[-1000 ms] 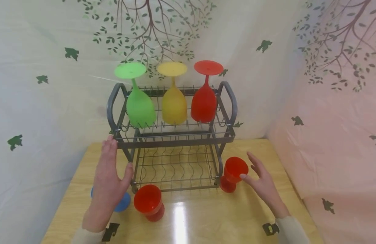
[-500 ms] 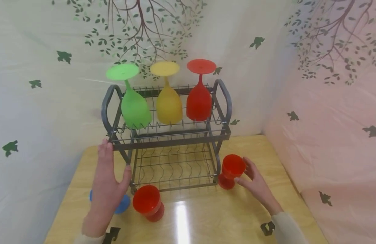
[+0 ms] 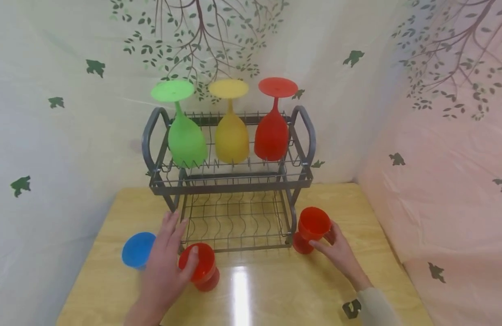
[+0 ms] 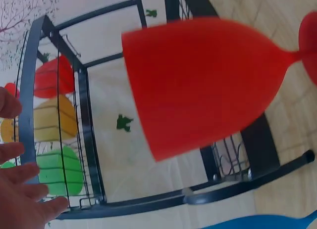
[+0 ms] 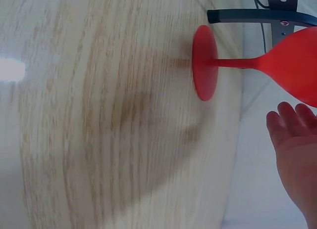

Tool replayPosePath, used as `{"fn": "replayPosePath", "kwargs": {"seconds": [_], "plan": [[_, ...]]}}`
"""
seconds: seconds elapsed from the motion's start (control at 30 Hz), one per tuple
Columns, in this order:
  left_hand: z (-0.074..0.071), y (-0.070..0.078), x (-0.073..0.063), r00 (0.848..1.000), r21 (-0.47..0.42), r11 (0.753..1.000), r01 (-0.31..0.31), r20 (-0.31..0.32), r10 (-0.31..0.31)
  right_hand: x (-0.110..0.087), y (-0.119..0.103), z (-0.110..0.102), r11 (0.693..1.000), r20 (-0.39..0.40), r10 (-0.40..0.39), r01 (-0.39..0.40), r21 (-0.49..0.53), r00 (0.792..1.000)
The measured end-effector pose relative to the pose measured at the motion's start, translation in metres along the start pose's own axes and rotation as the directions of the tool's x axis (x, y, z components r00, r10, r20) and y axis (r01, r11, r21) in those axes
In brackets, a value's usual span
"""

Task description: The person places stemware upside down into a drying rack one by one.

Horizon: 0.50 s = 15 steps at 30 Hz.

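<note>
A red plastic wine glass (image 3: 198, 262) stands upright in front of the dish rack (image 3: 230, 185). My left hand (image 3: 165, 262) is beside it, fingers spread and fairly straight, thumb overlapping its rim in the head view. In the left wrist view, the glass's bowl (image 4: 198, 85) shows apart from the fingers (image 4: 25, 189). To the rack's right stands another red wine glass (image 3: 313, 222), its foot (image 5: 204, 63) on the table. My right hand (image 3: 338, 251) is close against that bowl, thumb in front and fingers on its right side, loosely bent. A blue wine glass (image 3: 137, 250) stands left of my left hand, partly hidden.
The rack's upper tier holds upside-down wine glasses: green (image 3: 187, 140), yellow (image 3: 231, 138) and red (image 3: 271, 136). Its lower wire tier (image 3: 234, 222) sits low over the wooden table (image 3: 275, 294). Printed cloth walls (image 3: 438, 190) rise behind and at the sides.
My left hand has come down and right, from beside the rack's left corner to the left red glass, uncovering the blue bowl. My right hand has moved in around the right red glass.
</note>
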<state>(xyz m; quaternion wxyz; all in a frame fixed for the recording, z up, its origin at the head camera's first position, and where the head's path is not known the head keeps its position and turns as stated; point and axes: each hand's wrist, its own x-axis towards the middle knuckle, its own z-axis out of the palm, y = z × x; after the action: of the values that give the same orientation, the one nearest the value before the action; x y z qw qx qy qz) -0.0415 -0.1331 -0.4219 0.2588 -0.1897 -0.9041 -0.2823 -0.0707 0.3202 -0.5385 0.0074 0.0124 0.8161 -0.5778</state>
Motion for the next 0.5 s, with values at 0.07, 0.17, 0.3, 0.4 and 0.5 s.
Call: {"fn": "replayPosePath", "kwargs": {"seconds": [0.07, 0.17, 0.3, 0.4, 0.5], "plan": [[0.001, 0.001, -0.003, 1.0, -0.006, 1.0, -0.011, 0.026, 0.011, 0.002, 0.002, 0.004, 1.0, 0.004, -0.018, 0.018, -0.004, 1.0], [0.006, 0.001, -0.009, 0.998, -0.025, 0.998, -0.056, 0.03, 0.056, 0.002, 0.005, 0.007, 0.999, -0.008, -0.035, 0.035, -0.022, 0.999], [0.012, 0.001, -0.016, 0.996, -0.045, 0.997, -0.068, 0.059, 0.07, 0.0, 0.006, 0.006, 0.998, -0.036, -0.029, 0.027, -0.049, 0.999], [0.013, 0.002, -0.018, 0.99, -0.043, 0.999, -0.007, 0.14, 0.013, -0.003, 0.004, 0.004, 0.998, -0.052, -0.006, 0.002, -0.06, 0.999], [0.014, 0.002, -0.017, 0.975, -0.029, 0.998, 0.047, 0.217, -0.04, -0.008, 0.0, 0.003, 0.998, -0.072, 0.012, -0.016, -0.058, 0.997]]}}
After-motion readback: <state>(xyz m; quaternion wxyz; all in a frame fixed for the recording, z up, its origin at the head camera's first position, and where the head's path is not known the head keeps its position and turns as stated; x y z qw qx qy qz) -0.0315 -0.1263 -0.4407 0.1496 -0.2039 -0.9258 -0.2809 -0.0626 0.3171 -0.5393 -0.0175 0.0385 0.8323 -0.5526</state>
